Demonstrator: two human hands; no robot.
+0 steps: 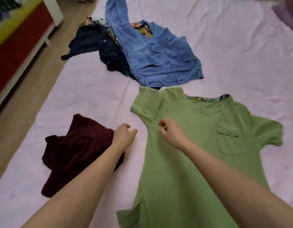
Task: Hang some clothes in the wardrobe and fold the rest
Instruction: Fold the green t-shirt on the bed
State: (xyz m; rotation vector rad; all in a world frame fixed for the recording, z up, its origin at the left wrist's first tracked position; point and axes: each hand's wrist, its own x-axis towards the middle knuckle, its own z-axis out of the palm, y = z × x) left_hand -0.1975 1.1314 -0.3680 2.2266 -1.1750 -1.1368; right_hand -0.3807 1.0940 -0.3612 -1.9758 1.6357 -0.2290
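One green T-shirt (200,145) lies spread face up on the near right of the bed, its neck toward the far side and one chest pocket showing; its left sleeve is folded in over the body. The right hand (171,132) hangs over the shirt's left side just below that sleeve, fingers curled inward; motion blur hides whether they pinch the fabric or only hover, so I cannot tell. The left hand (124,137) is over the bare sheet between the green shirt and one maroon garment (73,150), fingers loosely curled and holding nothing, the forearm crossing the maroon cloth's right edge.

The maroon garment lies crumpled on the near left. Farther off, at centre, is a heap: one blue denim garment (155,56) on top, at least one dark navy piece (99,45) to its left, and a patterned multicoloured fabric (143,29) peeking out beneath; the exact count in the heap is unclear.

All rest on a pale pink sheet (233,46), wrinkled. At the far right corner sits a purple cushion (289,17). Left of the bed runs a wooden floor (27,89), then a white-framed unit with red and yellow panels (19,35).
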